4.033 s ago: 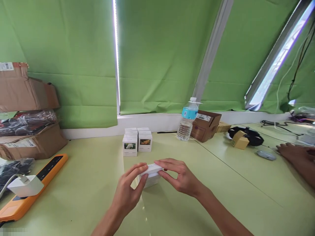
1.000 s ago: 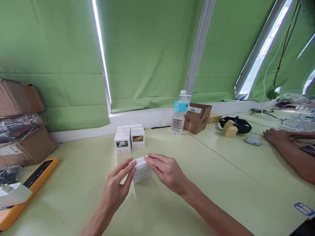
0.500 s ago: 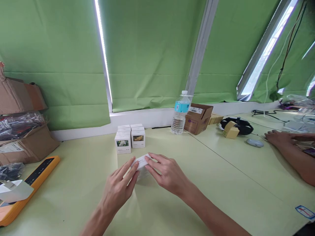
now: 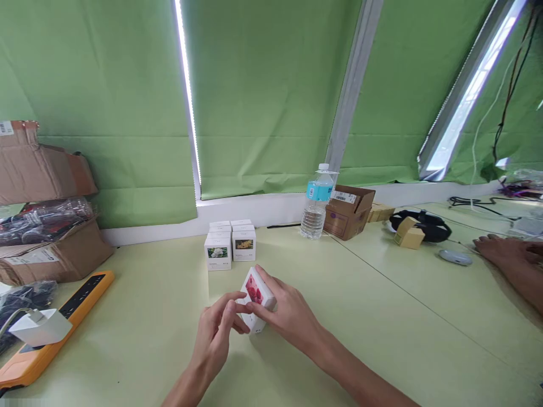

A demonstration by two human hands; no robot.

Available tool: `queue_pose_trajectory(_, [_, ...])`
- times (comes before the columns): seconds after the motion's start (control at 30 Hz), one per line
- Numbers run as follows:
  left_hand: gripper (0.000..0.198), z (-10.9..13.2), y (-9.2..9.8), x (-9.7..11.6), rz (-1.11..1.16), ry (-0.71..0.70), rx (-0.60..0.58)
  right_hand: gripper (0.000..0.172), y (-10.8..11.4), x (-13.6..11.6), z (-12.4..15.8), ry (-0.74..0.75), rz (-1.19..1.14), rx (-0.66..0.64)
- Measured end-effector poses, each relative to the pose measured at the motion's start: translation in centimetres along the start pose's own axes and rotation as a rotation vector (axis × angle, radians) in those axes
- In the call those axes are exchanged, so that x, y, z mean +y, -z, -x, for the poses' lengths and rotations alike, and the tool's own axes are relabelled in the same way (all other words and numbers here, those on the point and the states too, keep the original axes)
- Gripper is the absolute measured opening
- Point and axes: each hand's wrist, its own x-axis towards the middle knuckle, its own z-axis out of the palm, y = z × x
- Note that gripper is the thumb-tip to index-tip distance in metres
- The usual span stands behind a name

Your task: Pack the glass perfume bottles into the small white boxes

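A small white box (image 4: 259, 290) with a red flower picture is between my two hands, tilted above the table, its picture side facing up and towards me. My right hand (image 4: 292, 305) grips it from the right, fingers on the far edge and thumb at the near side. The bent fingers of my left hand (image 4: 218, 325) press on its left and lower side and cover part of it. Just beyond stand two rows of similar white boxes: the left front one (image 4: 218, 252) shows a white flower, the right front one (image 4: 244, 245) a yellow-orange flower.
A water bottle (image 4: 314, 206) and a brown carton (image 4: 348, 212) stand at the back. Rightward are a yellow box (image 4: 409, 233), a black strap-like item (image 4: 432, 227), a mouse (image 4: 455, 257) and another person's hand (image 4: 498, 249). An orange power strip (image 4: 91, 294) and cartons (image 4: 63, 257) lie left.
The white box has been turned, so its red flower picture now shows instead of a side with printed text. My left fingers have shifted lower on it. The camera view has moved slightly.
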Motion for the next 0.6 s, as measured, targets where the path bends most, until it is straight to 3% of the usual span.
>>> queue_pose_trajectory(0.13, [0.046, -0.8, 0.7, -0.9, -0.063, 0.072, 0.183, 0.057, 0.1, -0.8, 0.3, 0.086, -0.03, -0.007])
queue_pose_trajectory(0.3, [0.052, -2.2, 2.2, -2.8, 0.021, 0.216, 0.319, 0.065, 0.0, -1.0, 0.5, 0.255, 0.139, -0.037])
queue_pose_trajectory(0.6, [0.046, -2.2, 2.4, -4.0, -0.045, 0.245, 0.195, 0.066, -1.3, 2.2, -2.4, 0.337, 0.296, 0.087])
